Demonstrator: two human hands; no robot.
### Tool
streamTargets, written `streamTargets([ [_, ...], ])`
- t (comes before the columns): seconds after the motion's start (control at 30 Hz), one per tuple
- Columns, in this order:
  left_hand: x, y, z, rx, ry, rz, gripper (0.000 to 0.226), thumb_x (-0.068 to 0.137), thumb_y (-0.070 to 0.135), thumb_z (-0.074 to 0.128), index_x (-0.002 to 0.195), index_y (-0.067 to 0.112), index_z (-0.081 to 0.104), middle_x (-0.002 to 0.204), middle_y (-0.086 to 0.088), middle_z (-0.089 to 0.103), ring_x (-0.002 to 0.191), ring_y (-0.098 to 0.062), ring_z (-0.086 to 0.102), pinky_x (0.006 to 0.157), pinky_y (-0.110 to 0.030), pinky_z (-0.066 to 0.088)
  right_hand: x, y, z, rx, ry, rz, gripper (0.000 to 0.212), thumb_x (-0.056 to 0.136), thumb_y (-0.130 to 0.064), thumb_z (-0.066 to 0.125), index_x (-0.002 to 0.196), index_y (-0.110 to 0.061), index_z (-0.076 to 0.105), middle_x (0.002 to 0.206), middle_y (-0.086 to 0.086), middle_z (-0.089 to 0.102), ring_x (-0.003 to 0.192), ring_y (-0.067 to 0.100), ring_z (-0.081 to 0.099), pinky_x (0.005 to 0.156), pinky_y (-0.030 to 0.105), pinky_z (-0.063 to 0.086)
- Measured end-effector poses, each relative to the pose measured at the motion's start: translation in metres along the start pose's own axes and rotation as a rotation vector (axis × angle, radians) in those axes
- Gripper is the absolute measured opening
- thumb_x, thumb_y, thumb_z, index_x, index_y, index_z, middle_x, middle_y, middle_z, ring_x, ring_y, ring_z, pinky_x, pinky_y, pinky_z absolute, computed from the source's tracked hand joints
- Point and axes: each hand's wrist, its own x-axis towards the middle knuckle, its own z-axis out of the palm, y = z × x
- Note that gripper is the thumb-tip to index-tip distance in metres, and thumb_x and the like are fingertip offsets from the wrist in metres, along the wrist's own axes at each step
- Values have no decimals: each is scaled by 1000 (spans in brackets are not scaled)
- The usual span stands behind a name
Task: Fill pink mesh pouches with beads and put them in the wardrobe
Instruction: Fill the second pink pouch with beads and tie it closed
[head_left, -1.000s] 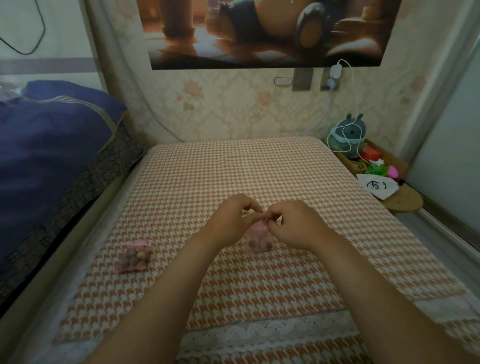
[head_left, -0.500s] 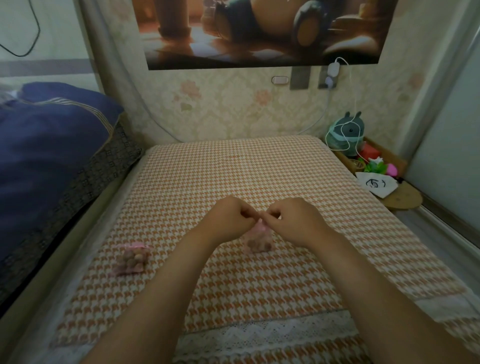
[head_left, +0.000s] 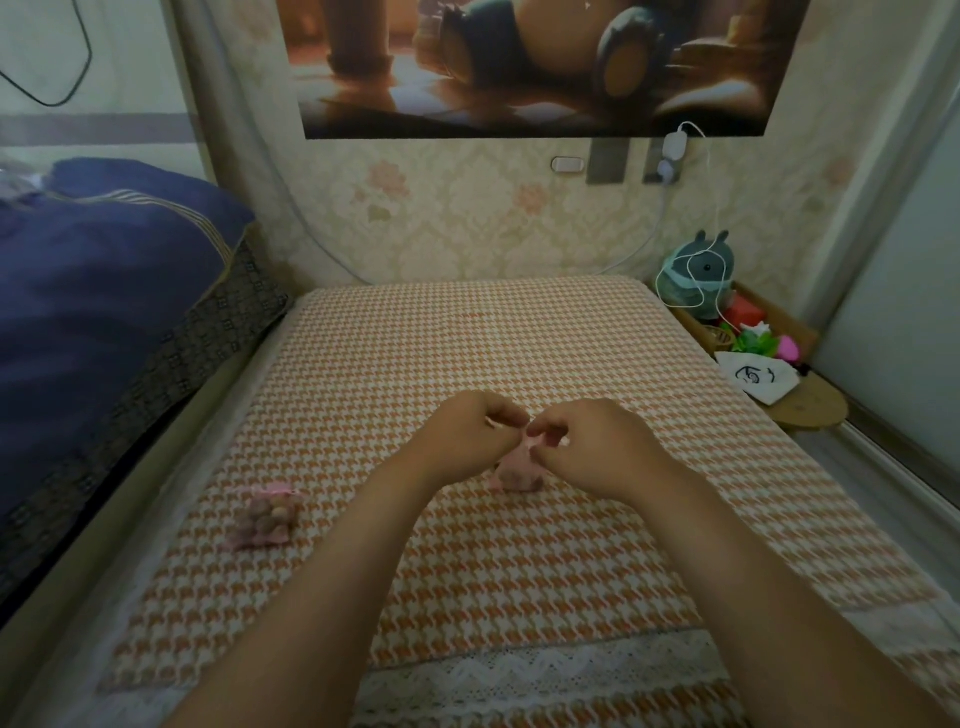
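Both hands meet over the middle of the orange-and-white houndstooth bed cover (head_left: 467, 332). The left hand (head_left: 467, 434) and right hand (head_left: 597, 447) each have their fingers pinched on the top of a bead-filled pink mesh pouch (head_left: 517, 467) resting on the cover. A second filled pink mesh pouch (head_left: 265, 514) lies well to the left of it, nearer the cover's left edge. Lots of bare cover beyond the hands, and more toward the lace-trimmed near edge.
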Motion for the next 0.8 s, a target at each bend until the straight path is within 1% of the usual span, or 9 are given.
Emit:
streamTargets([
  [0.1, 12, -7, -4, -115, 201, -60, 21, 87, 10, 58, 95, 23, 72, 91, 14, 68, 69, 2, 59, 58, -16, 43, 1, 1, 2, 9, -10, -2, 35, 84, -48, 63, 118, -39, 68, 99, -18, 67, 90, 5, 61, 81, 33, 54],
  [0.2, 26, -28, -6, -104, 333, -109, 28, 88, 4, 52, 92, 24, 70, 97, 10, 69, 87, -10, 64, 68, -20, 46, 4, 3, 4, 36, -4, -4, 33, 84, -46, 63, 116, -39, 69, 95, -18, 67, 87, 2, 60, 80, 32, 54],
  [0.33, 38, -69, 7, 123, 259, -143, 38, 90, 2, 50, 115, 23, 69, 125, 3, 64, 111, -16, 60, 90, -27, 49, 7, 4, 5, 54, 3, -19, 30, 86, -48, 63, 114, -38, 69, 95, -17, 67, 86, 2, 60, 79, 32, 54],
  [0.4, 44, -86, 15, 248, 174, -49, 45, 88, 0, 51, 126, 20, 64, 136, -4, 58, 125, -21, 54, 108, -33, 41, 10, 5, 6, 63, 9, -25, 30, 86, -48, 63, 114, -39, 69, 96, -18, 67, 83, 0, 59, 77, 29, 53],
  [0.43, 47, -93, 18, 270, 133, -4, 48, 86, -2, 51, 128, 18, 63, 138, -8, 57, 128, -24, 52, 111, -37, 39, 11, 6, 6, 67, 12, -25, 30, 87, -49, 63, 114, -38, 69, 96, -18, 67, 81, -2, 58, 75, 28, 52],
  [0.5, 54, -106, 26, 240, 67, 31, 47, 84, 1, 53, 127, 17, 64, 134, -9, 61, 124, -24, 56, 108, -41, 43, 14, 7, 7, 74, 16, -24, 30, 87, -51, 62, 113, -38, 70, 95, -19, 67, 78, -4, 57, 73, 26, 50],
  [0.6, 58, -109, 31, 282, 78, 60, 34, 85, 18, 60, 116, 26, 70, 113, 3, 72, 104, -19, 65, 95, -38, 52, 15, 7, 8, 88, 19, -26, 29, 87, -51, 62, 111, -39, 70, 94, -19, 68, 71, -6, 55, 69, 23, 46],
  [0.7, 59, -102, 31, 226, 128, 71, 22, 82, 11, 69, 101, 19, 76, 95, -2, 75, 82, -14, 66, 84, -28, 53, 17, 6, 9, 97, 17, -32, 29, 88, -51, 61, 112, -38, 70, 94, -20, 68, 69, -6, 55, 67, 24, 46],
  [0.8, 57, -100, 33, 190, 153, 46, 11, 82, 12, 72, 90, 18, 75, 81, 6, 68, 69, -8, 59, 77, -31, 54, 18, 5, 10, 104, 10, -26, 29, 88, -51, 61, 112, -38, 70, 94, -20, 68, 69, -5, 56, 70, 26, 50],
])
